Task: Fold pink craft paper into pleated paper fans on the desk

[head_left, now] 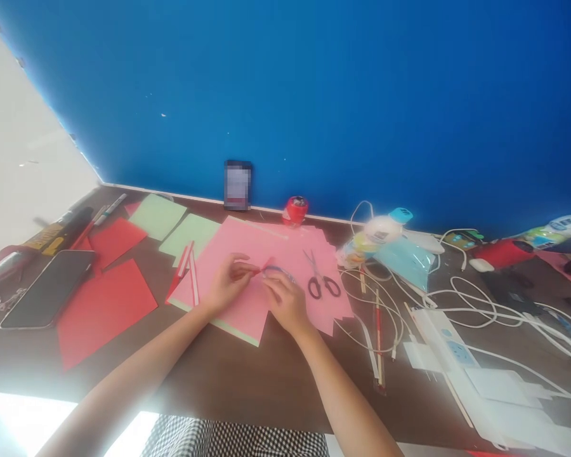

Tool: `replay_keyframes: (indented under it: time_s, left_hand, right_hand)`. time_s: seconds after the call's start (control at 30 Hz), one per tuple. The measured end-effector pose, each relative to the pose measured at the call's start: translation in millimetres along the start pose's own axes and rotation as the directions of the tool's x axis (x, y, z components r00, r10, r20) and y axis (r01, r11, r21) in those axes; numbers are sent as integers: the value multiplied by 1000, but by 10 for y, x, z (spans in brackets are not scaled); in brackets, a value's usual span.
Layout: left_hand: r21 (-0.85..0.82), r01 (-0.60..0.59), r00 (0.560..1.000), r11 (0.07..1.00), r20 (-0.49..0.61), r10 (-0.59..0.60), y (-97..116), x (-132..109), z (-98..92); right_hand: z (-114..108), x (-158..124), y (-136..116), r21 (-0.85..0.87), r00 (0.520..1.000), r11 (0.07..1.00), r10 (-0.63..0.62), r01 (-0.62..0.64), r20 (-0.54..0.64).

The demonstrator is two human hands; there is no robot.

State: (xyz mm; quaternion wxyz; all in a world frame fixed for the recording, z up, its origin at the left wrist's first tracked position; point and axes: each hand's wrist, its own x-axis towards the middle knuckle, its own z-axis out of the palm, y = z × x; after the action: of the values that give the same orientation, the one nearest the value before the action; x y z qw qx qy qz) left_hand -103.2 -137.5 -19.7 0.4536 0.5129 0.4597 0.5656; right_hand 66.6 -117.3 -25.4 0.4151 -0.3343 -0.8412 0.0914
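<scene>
Over the pink paper sheets (228, 311), my left hand (231, 279) pinches a small red paper strip (257, 270) between thumb and fingertips. My right hand (286, 301) meets it from the other side, its fingers closed at the strip's other end; the exact grip is blurred. Just behind the right fingertips lies something thin and bluish, too blurred to name. Black-handled scissors (318, 279) rest with blades apart on the pink paper, right of my right hand. Left of my left hand are several red and white paper strips (193, 276).
Red sheets (109, 317), green sheets (193, 231) and a dark phone (47, 289) lie at left. A second phone (238, 185) leans on the blue wall. Behind the paper stands a red container (295, 211). At right are a glue bottle (378, 231), tangled white cables and a power strip (450, 349).
</scene>
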Motion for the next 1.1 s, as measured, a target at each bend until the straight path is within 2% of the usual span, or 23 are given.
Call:
replay_keyframes:
  time_s: [0.27, 0.67, 1.1]
  left_hand:
    - [57, -33, 997, 998, 66, 29, -34, -29, 33]
    - [122, -118, 988, 986, 119, 103, -64, -53, 48]
    - [260, -160, 976, 952, 185, 114, -47, -71, 31]
  right_hand:
    - [27, 2, -46, 35, 992, 992, 123, -124, 7]
    - [62, -21, -37, -14, 991, 991, 131, -132, -4]
    - [56, -9, -64, -57, 992, 991, 124, -124, -4]
